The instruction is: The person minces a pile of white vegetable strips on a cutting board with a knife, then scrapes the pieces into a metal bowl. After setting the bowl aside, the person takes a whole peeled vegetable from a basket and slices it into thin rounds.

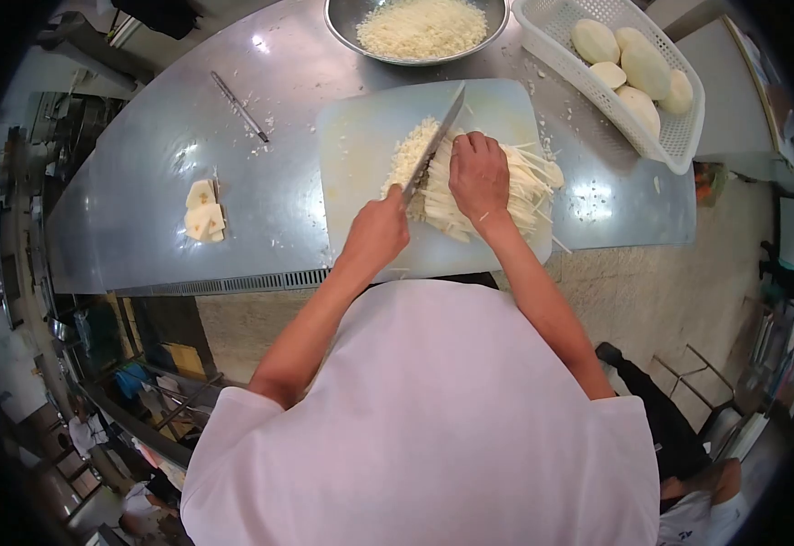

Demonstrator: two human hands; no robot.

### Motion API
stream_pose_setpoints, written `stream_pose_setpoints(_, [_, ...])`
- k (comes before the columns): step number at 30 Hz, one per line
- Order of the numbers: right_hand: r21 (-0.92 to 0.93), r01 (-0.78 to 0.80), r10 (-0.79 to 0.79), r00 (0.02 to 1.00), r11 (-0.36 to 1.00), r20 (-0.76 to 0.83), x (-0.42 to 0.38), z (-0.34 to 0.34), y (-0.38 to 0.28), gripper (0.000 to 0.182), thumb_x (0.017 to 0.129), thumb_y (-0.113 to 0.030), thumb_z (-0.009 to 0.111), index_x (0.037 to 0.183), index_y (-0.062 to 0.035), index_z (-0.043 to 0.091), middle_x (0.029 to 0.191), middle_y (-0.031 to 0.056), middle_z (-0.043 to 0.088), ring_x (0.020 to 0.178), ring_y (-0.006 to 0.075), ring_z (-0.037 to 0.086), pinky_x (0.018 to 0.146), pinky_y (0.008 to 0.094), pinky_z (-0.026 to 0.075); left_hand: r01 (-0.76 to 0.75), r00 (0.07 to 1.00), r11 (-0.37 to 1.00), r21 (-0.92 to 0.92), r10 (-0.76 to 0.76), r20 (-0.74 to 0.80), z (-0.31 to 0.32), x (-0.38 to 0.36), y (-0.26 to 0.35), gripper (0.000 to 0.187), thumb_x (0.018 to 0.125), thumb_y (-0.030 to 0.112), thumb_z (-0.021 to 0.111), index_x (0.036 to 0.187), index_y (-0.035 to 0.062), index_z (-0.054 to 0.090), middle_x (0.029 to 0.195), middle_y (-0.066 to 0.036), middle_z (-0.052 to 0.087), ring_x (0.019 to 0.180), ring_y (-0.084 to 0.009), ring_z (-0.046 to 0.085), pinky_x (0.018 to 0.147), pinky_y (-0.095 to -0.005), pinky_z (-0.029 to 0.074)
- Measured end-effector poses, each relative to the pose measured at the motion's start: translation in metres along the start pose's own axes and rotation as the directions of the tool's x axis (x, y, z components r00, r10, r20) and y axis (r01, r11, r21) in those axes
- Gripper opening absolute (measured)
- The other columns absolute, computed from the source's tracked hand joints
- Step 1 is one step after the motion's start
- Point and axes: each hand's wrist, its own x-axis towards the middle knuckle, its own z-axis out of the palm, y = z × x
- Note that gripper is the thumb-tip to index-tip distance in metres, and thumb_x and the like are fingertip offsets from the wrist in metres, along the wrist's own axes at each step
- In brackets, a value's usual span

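Observation:
My left hand (pixel 377 232) is closed round the handle of a large knife (pixel 438 135), whose blade slants up and right across the cutting board (pixel 351 136). Finely chopped white bits (pixel 408 156) lie left of the blade. My right hand (pixel 481 180) presses down with bent fingers on a pile of long pale strips (pixel 526 187), just right of the blade. Some strips stick out past the board's right edge. My right fingertips are partly hidden.
Behind the board stands a metal bowl (pixel 341 35) of chopped white bits. A white basket (pixel 597 107) at the back right holds several peeled pale vegetables. Left on the metal table (pixel 133 182) lie a thin metal tool (pixel 240 106) and pale pieces (pixel 203 218). Another person (pixel 711 505) is at lower right.

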Motion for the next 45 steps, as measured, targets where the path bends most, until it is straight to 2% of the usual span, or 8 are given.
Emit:
stream_pose_setpoints(6, [-0.034, 0.03, -0.031, 0.999, 0.999, -0.027, 0.001, 0.003, 0.003, 0.009, 0.086, -0.012, 0.056, 0.093, -0.0075, 0.058, 0.092, 0.0097, 0.056, 0.091, 0.0302, 0.054, 0.082, 0.0419, 0.044, 0.056, 0.988, 0.996, 0.063, -0.064, 0.138, -0.03, 0.004, 0.024, 0.011, 0.084, -0.002, 0.052, 0.093, -0.0064, 0.048, 0.066, -0.03, 0.056, 0.065, -0.0471, 0.058, 0.059, -0.0533, 0.044])
stream_pose_setpoints(12, [-0.046, 0.026, -0.028, 0.999, 0.999, -0.032, 0.001, 0.002, 0.001, 0.008, 0.086, -0.012, 0.055, 0.091, -0.0072, 0.059, 0.092, 0.0098, 0.056, 0.091, 0.0303, 0.054, 0.081, 0.0422, 0.044, -0.099, 0.986, 0.994, 0.044, 0.092, 0.141, -0.005, 0.027, 0.008, 0.009, 0.086, 0.001, 0.052, 0.091, -0.0059, 0.048, 0.066, -0.03, 0.057, 0.066, -0.0476, 0.058, 0.058, -0.0526, 0.043])
stream_pose_setpoints(16, [-0.029, 0.033, -0.034, 0.998, 0.999, -0.049, 0.003, 0.006, 0.002, 0.009, 0.086, -0.012, 0.055, 0.092, -0.0067, 0.06, 0.092, 0.0099, 0.056, 0.091, 0.0303, 0.054, 0.081, 0.0422, 0.044, 0.06, 0.984, 0.998, 0.027, -0.064, 0.164, -0.024, 0.011, 0.023, 0.011, 0.088, 0.002, 0.052, 0.095, -0.0051, 0.048, 0.065, -0.028, 0.055, 0.065, -0.0467, 0.055, 0.06, -0.0507, 0.04])
stream_pose_setpoints(19, [-0.058, 0.0, 0.0, 1.0, 0.998, -0.007, -0.001, 0.005, 0.002, 0.01, 0.086, -0.012, 0.055, 0.093, -0.0062, 0.061, 0.092, 0.0101, 0.056, 0.091, 0.0304, 0.053, 0.081, 0.0422, 0.044, -0.123, 0.988, 0.991, 0.061, 0.116, 0.105, 0.01, 0.023, 0.005, 0.011, 0.087, 0.0, 0.051, 0.096, -0.005, 0.048, 0.064, -0.027, 0.054, 0.063, -0.047, 0.053, 0.059, -0.0503, 0.039])
stream_pose_setpoints(26, [-0.043, 0.001, -0.002, 0.999, 0.999, -0.033, 0.001, 0.006, 0.003, 0.012, 0.084, -0.011, 0.056, 0.093, -0.0049, 0.061, 0.093, 0.0108, 0.057, 0.091, 0.0302, 0.054, 0.081, 0.0418, 0.044, -0.02, 0.986, 0.999, 0.042, 0.013, 0.163, -0.011, 0.012, 0.018, 0.01, 0.08, -0.004, 0.051, 0.087, -0.005, 0.045, 0.064, -0.029, 0.055, 0.065, -0.049, 0.056, 0.061, -0.0548, 0.043])
stream_pose_setpoints(28, [-0.053, 0.005, -0.007, 0.999, 0.999, -0.034, -0.001, 0.004, 0.0, 0.012, 0.084, -0.01, 0.056, 0.093, -0.0047, 0.061, 0.093, 0.0109, 0.057, 0.091, 0.0301, 0.054, 0.081, 0.0417, 0.044, -0.159, 0.983, 0.987, 0.035, 0.155, 0.102, 0.014, 0.025, 0.0, 0.008, 0.087, -0.002, 0.051, 0.09, -0.0053, 0.045, 0.064, -0.028, 0.052, 0.062, -0.0471, 0.053, 0.058, -0.0514, 0.039])
stream_pose_setpoints(31, [-0.044, 0.025, -0.026, 0.999, 0.999, -0.026, 0.001, 0.002, 0.001, 0.011, 0.083, -0.01, 0.057, 0.091, -0.0046, 0.061, 0.092, 0.011, 0.057, 0.091, 0.0303, 0.054, 0.082, 0.0418, 0.043, -0.008, 0.972, 0.997, 0.078, -0.01, 0.233, -0.023, 0.025, 0.031, 0.01, 0.079, -0.004, 0.052, 0.087, -0.0057, 0.045, 0.065, -0.028, 0.056, 0.066, -0.0479, 0.058, 0.062, -0.054, 0.044])
stream_pose_setpoints(45, [-0.03, -0.007, 0.007, 1.0, 1.0, -0.002, 0.0, 0.001, 0.001, 0.009, 0.084, -0.011, 0.057, 0.091, -0.0051, 0.057, 0.093, 0.0105, 0.056, 0.091, 0.0296, 0.053, 0.082, 0.0413, 0.043, -0.009, 0.993, 0.999, 0.049, 0.003, 0.116, -0.004, 0.013, 0.005, 0.015, 0.086, 0.0, 0.052, 0.098, -0.0074, 0.048, 0.066, -0.028, 0.056, 0.065, -0.0459, 0.058, 0.06, -0.0508, 0.043])
